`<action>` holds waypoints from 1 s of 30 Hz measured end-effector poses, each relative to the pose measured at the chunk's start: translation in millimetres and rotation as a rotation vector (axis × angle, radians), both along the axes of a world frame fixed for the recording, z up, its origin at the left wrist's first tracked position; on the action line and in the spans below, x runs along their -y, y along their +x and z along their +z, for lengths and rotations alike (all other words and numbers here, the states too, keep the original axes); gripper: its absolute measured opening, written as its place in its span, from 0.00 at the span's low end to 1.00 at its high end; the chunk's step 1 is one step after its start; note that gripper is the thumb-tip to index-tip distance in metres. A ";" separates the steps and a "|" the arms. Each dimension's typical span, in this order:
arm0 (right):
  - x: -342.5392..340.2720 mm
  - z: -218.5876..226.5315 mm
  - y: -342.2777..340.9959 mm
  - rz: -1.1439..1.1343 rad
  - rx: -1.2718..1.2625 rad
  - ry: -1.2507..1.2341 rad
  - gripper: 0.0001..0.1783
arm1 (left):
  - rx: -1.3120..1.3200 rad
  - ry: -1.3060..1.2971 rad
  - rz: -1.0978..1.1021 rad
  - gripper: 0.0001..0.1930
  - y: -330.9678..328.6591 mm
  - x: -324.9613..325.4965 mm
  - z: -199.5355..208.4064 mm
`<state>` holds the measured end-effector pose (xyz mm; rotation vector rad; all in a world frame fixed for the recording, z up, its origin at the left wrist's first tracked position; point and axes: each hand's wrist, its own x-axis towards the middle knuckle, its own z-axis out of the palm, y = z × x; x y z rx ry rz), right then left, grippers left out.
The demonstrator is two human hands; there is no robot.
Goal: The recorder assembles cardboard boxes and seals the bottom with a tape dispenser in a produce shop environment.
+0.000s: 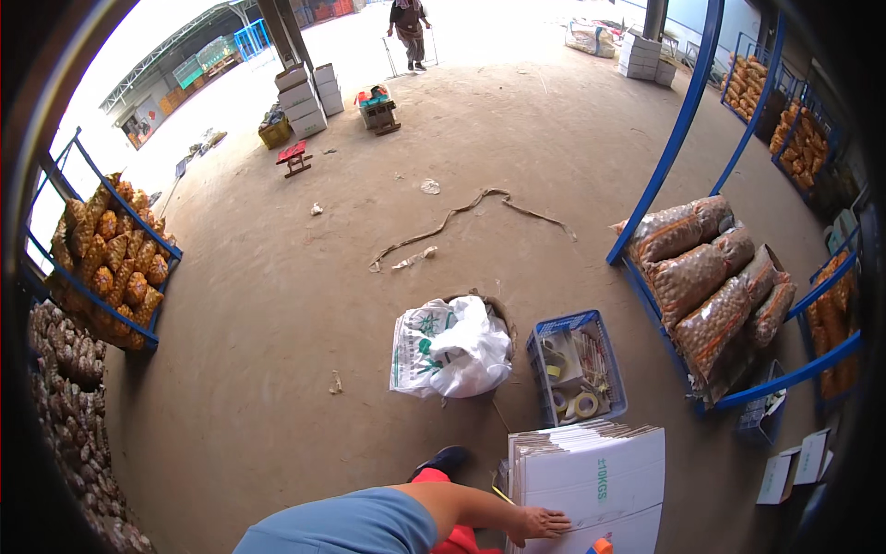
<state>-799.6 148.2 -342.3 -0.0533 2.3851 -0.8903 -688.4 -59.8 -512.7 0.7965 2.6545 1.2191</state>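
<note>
My left hand (542, 523) reaches across from the lower left, its fingers stretched out and lying flat. It rests on the top sheet of a stack of flattened white cardboard boxes (637, 480), near the fold line. At the lower edge, right of the hand, the orange end of some object (601, 547) pokes into view; what it is cannot be made out. My right hand is out of the picture. Just beyond the stack stands a blue plastic basket (620, 392) with rolls of tape (586, 404) and other small items inside.
A container with white plastic bags (471, 346) stands left of the basket. Blue metal racks with filled mesh sacks (711, 314) are at right, another with sacks (115, 254) at left. A strip (452, 214) lies on the floor. White cartons (300, 102) and a person (408, 28) are farther off.
</note>
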 end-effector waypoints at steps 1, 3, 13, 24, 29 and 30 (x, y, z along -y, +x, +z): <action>-21.7 -28.2 -7.5 -0.007 0.002 0.013 0.25 | 0.002 0.013 -0.007 0.57 5.7 4.6 8.1; -118.6 -97.6 -15.6 0.237 -0.345 0.436 0.24 | -0.226 -0.132 -0.028 0.39 4.4 6.6 35.6; -98.0 -23.2 -2.6 0.303 -0.116 0.158 0.41 | -0.442 -0.394 0.109 0.25 -3.3 -55.2 -41.6; -106.8 -19.9 13.6 0.309 -0.217 -0.036 0.43 | -0.472 -0.378 0.061 0.25 47.0 -70.0 -38.6; -62.2 6.8 2.7 0.337 -0.208 0.152 0.41 | -0.421 -0.303 0.083 0.20 56.5 -79.5 -4.2; -52.4 20.7 -4.3 0.345 -0.168 0.270 0.41 | -0.432 -0.200 0.074 0.17 58.8 -75.6 9.0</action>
